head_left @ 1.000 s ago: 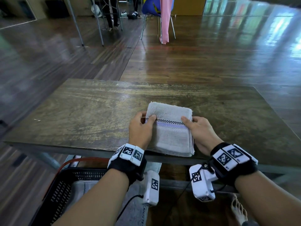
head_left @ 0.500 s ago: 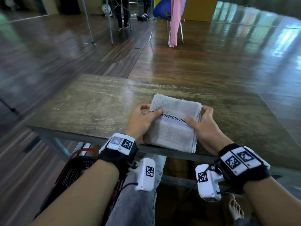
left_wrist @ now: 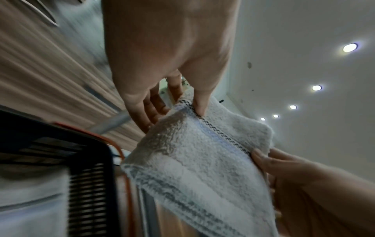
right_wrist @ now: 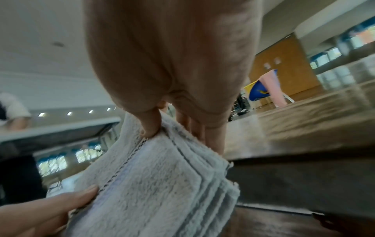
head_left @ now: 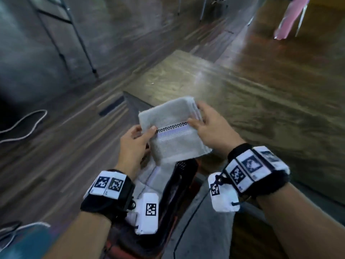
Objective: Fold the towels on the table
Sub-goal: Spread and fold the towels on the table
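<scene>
A folded grey towel [head_left: 173,128] with a checkered band hangs in the air, off the table's left end, above a black basket [head_left: 179,186]. My left hand [head_left: 137,139] pinches its left edge, thumb on top. My right hand [head_left: 207,124] pinches its right edge, thumb on the band and fingers underneath. In the left wrist view the towel [left_wrist: 202,160] spreads between both hands. The right wrist view shows the towel's [right_wrist: 158,189] stacked layers under my thumb. Another pale towel [head_left: 151,176] lies in the basket below.
The wooden table [head_left: 252,101] stretches to the right and behind the towel. The black basket has a red handle [left_wrist: 113,144] and sits on the floor by my grey-clad leg [head_left: 205,230]. A white cable [head_left: 24,126] lies on the floor at left. A pink cloth [head_left: 291,17] hangs far off.
Both hands lifted the folded towel off the table and carried it left, over the basket. The head view swung left and down.
</scene>
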`<action>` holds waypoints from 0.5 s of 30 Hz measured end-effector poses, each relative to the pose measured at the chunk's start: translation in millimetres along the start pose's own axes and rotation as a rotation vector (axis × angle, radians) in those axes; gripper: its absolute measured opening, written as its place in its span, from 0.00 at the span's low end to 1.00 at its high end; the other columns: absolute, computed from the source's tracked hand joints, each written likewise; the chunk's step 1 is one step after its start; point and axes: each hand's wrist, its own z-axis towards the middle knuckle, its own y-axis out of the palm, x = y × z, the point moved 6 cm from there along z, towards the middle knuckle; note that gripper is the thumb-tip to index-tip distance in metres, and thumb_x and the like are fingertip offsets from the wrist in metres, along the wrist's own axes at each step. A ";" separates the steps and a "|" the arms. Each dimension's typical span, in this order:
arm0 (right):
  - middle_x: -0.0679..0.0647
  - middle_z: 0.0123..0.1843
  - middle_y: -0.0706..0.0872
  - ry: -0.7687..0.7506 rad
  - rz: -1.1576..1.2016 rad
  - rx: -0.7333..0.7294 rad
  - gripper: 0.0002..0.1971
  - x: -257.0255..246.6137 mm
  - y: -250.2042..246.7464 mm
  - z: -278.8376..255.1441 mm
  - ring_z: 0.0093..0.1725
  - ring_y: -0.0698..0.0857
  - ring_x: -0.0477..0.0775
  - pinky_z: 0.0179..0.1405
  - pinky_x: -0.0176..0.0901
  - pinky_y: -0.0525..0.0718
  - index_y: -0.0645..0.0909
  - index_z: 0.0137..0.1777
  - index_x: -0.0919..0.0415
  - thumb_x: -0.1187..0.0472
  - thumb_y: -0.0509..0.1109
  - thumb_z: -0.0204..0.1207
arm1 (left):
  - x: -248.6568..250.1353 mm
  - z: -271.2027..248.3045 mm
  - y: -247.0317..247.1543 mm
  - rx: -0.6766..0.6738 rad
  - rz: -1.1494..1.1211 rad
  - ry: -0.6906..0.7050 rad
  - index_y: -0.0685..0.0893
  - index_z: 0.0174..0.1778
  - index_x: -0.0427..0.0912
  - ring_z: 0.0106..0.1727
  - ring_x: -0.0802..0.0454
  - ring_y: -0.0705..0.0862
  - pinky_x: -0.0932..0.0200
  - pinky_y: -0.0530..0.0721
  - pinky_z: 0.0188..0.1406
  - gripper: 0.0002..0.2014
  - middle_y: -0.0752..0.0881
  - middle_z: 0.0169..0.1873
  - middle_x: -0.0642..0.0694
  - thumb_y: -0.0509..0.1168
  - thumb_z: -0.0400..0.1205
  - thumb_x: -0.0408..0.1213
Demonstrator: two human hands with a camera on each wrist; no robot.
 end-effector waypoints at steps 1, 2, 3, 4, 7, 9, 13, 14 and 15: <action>0.46 0.62 0.82 -0.014 -0.034 -0.045 0.17 -0.2 21.9 7.7 0.59 0.82 0.52 0.56 0.40 0.76 0.74 0.74 0.53 0.59 0.66 0.87 | -13.2 4.8 -18.8 0.054 0.004 -0.025 0.86 0.54 0.43 0.42 0.51 0.92 0.57 0.88 0.35 0.11 0.92 0.48 0.44 0.76 0.78 0.41; 0.45 0.60 0.80 -0.017 -0.060 -0.095 0.16 2.2 43.7 14.9 0.58 0.79 0.49 0.51 0.38 0.71 0.74 0.73 0.52 0.59 0.65 0.87 | -27.8 8.7 -35.9 0.108 0.012 -0.055 0.85 0.57 0.42 0.44 0.48 0.91 0.54 0.89 0.37 0.14 0.91 0.51 0.42 0.76 0.78 0.41; 0.46 0.60 0.81 -0.002 -0.081 -0.150 0.14 7.8 65.4 22.3 0.57 0.79 0.49 0.49 0.40 0.70 0.74 0.70 0.51 0.59 0.65 0.87 | -42.9 11.0 -51.3 0.162 0.020 -0.088 0.81 0.61 0.41 0.45 0.45 0.91 0.52 0.89 0.37 0.18 0.89 0.52 0.39 0.76 0.78 0.40; 0.49 0.59 0.83 0.037 -0.101 -0.208 0.11 15.1 86.1 28.6 0.56 0.80 0.53 0.48 0.44 0.71 0.74 0.67 0.50 0.58 0.65 0.87 | -58.4 11.7 -64.6 0.213 0.024 -0.117 0.76 0.63 0.41 0.44 0.44 0.89 0.53 0.89 0.34 0.21 0.88 0.52 0.38 0.76 0.78 0.38; 0.57 0.66 0.84 0.195 -0.161 -0.342 0.16 46.8 138.2 45.2 0.62 0.83 0.61 0.53 0.47 0.75 0.70 0.69 0.51 0.56 0.68 0.85 | -105.4 12.7 -87.3 0.253 0.090 -0.159 0.66 0.57 0.45 0.37 0.48 0.83 0.53 0.85 0.32 0.21 0.85 0.45 0.40 0.72 0.79 0.27; 0.63 0.70 0.82 0.277 -0.212 -0.422 0.20 69.7 166.0 52.6 0.65 0.83 0.65 0.53 0.47 0.75 0.67 0.73 0.55 0.58 0.68 0.84 | -137.7 13.5 -90.1 0.217 0.160 -0.222 0.72 0.52 0.44 0.38 0.47 0.79 0.49 0.80 0.40 0.17 0.82 0.42 0.38 0.68 0.78 0.21; 0.67 0.70 0.79 0.372 -0.298 -0.534 0.26 114.0 204.9 64.6 0.64 0.82 0.67 0.50 0.49 0.76 0.61 0.80 0.60 0.62 0.65 0.85 | -192.7 19.9 -86.9 0.192 0.225 -0.392 0.86 0.45 0.36 0.41 0.46 0.82 0.45 0.86 0.47 0.07 0.87 0.41 0.38 0.68 0.78 0.21; 0.67 0.70 0.80 0.382 -0.313 -0.544 0.27 122.8 210.3 68.2 0.63 0.82 0.67 0.49 0.49 0.76 0.60 0.81 0.61 0.62 0.65 0.85 | -203.0 23.9 -84.6 0.194 0.218 -0.416 0.86 0.47 0.35 0.42 0.46 0.83 0.42 0.87 0.52 0.07 0.88 0.43 0.36 0.68 0.78 0.21; 0.67 0.69 0.80 0.392 -0.320 -0.548 0.28 130.3 213.9 71.4 0.63 0.82 0.67 0.49 0.49 0.75 0.60 0.82 0.61 0.63 0.65 0.85 | -211.1 28.6 -82.1 0.197 0.220 -0.435 0.87 0.49 0.33 0.43 0.45 0.84 0.40 0.87 0.55 0.07 0.89 0.45 0.35 0.68 0.78 0.21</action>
